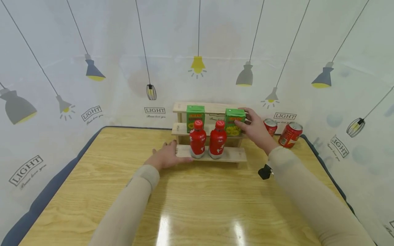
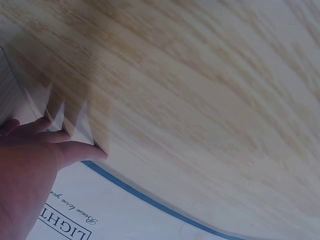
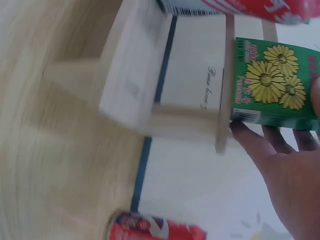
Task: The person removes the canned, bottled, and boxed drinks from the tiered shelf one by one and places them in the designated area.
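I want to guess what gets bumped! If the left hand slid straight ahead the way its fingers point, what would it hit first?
Probably the nearer red bottle on the wooden rack's bottom step. The left hand rests at that step's left end, fingers pointing right along it. Depth is hard to judge, so it might slip past in front.

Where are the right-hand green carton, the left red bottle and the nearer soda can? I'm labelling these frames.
right-hand green carton (image 1: pixel 235 122): head view, on its front face, left of the gripping fingers.
left red bottle (image 1: pixel 197 141): head view, on its red body.
nearer soda can (image 1: pixel 290 135): head view, on its red side.
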`<state>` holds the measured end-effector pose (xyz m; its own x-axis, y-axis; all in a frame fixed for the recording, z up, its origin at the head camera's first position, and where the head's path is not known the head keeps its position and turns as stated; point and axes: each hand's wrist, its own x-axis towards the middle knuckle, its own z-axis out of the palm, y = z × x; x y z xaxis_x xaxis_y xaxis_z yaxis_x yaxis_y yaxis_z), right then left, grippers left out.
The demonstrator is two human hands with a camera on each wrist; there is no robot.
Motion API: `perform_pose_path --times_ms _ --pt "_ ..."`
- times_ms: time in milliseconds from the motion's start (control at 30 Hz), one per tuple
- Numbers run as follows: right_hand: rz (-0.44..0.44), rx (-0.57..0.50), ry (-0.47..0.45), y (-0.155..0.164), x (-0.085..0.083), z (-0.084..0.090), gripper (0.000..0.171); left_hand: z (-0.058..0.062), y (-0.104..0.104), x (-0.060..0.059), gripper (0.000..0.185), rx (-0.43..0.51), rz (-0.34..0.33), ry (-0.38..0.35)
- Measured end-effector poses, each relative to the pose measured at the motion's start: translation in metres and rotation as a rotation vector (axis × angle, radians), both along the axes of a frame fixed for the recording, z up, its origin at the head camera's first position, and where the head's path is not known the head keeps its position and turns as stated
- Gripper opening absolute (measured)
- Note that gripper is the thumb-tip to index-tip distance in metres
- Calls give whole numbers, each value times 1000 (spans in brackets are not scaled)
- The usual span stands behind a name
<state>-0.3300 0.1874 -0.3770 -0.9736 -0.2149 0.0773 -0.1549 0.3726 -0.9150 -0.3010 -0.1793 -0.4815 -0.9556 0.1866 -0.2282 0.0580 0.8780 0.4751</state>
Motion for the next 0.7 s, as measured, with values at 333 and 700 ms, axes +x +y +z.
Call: perform_pose_path --times_ms 333,700 --pt "-51 121 31 71 25 17 63 2 1 1 153 4 -1 -2" --pt "-140 298 24 176 40 8 70 4 1 3 152 -3 2 -2"
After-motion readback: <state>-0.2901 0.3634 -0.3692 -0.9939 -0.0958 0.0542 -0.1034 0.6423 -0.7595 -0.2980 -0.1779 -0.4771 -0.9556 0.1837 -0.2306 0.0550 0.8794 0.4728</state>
